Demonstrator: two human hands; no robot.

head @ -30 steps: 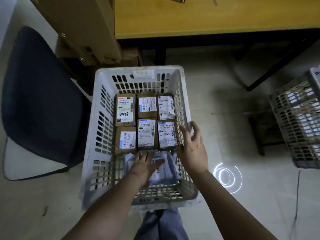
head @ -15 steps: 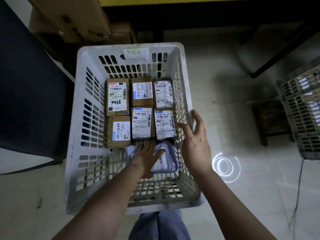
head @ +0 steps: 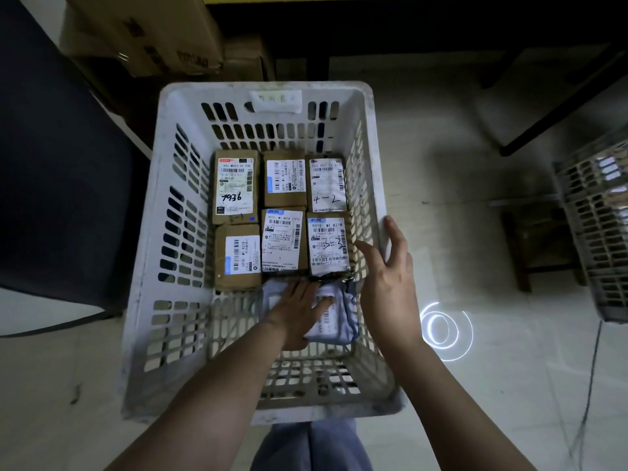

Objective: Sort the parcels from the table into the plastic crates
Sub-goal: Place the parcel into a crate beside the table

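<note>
A white slotted plastic crate [head: 176, 232] stands on the floor below me. Several brown cardboard parcels with white labels [head: 283, 243] lie flat in two rows on its bottom. In front of them lies a soft grey-white plastic mailer bag [head: 334, 321]. My left hand [head: 299, 311] presses flat on that bag with straight fingers. My right hand [head: 387, 277] hovers open just inside the crate's right wall, fingers spread, beside the parcel marked 3-3 [head: 328, 244].
A dark chair [head: 57, 185] stands left of the crate, with cardboard boxes [head: 146, 32] behind it. A grey crate [head: 598, 215] stands at the right edge. Dark table legs [head: 557, 107] cross the floor at the upper right. My knees [head: 309, 447] show below the crate.
The camera has tilted down and closer to the crate, and the yellow tabletop has left the view. Both hands stay almost where they were, the left still on the grey bag.
</note>
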